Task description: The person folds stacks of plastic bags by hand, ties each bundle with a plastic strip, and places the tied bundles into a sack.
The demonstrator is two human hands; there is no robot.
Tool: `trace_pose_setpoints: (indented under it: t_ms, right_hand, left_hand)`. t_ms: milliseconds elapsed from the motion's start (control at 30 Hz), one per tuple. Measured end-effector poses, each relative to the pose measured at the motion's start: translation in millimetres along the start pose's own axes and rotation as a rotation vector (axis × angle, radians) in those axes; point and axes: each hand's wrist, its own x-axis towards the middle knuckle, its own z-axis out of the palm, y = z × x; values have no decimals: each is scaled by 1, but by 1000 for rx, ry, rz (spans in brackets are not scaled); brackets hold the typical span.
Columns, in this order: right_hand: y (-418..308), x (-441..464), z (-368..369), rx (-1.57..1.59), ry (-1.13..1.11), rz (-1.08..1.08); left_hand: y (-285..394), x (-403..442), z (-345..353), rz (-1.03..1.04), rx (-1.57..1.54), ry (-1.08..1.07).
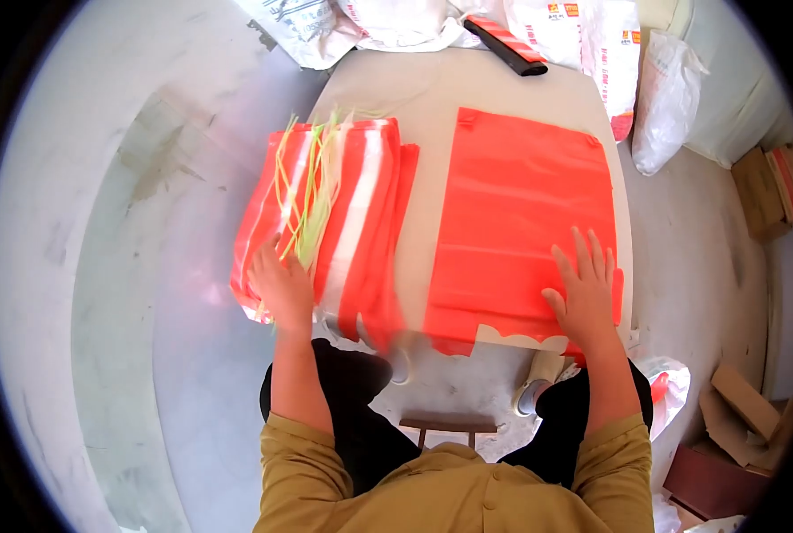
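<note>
My right hand lies spread on a flat red plastic sheet, near its lower right corner. The sheet's near edge has a scalloped cut-out and hangs over the table edge. Over on the left, my left hand rests on a folded stack of red plastic with white stripes. Its fingers are bent in beside a bunch of thin yellow-green strips lying on the stack. Whatever those fingers pinch is too small to make out. Red plastic at the stack's near right corner is blurred.
The stack and sheet lie on a beige-covered table. A black and red roll-like object sits at its far edge, before white printed sacks. A white bag and cardboard boxes stand right. A stool is below.
</note>
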Motion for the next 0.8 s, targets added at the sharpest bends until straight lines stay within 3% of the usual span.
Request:
trace_pose_setpoints:
  t_ms: [67, 200, 300, 400, 500, 567, 633, 667, 700, 800]
  right_hand:
    - [-4, -1, -2, 3, 0, -19]
    - [-6, -1, 0, 15, 25, -38]
    - [-10, 1, -1, 18, 37, -83]
    - [-16, 4, -4, 34, 50, -114]
    - [-23, 6, -3, 169, 76, -167]
    - [-33, 3, 7, 314, 152, -290]
    - [-51, 2, 8, 352, 192, -433]
    - [-62, 3, 5, 318, 190, -509]
    - [-70, 3, 0, 281, 184, -581]
    - [-77, 10, -24, 547, -188, -312]
  left_hand:
    - [-38, -2, 12, -55, 35, -14]
    - [-41, 3, 8, -247, 86, -254]
    - [-41, 6, 9, -298, 46, -261]
    - [-30, 9, 7, -290, -65, -18]
    - [4, 8, 3, -181, -295, 65]
    - [54, -11, -4, -35, -347, -112]
    - [90, -35, -4, 378, -483, -388]
    - [119, -45, -13, 439, -439, -655]
    - [143, -54, -16, 590, -533, -712]
    - [183, -65, -33, 597, -766, -904]
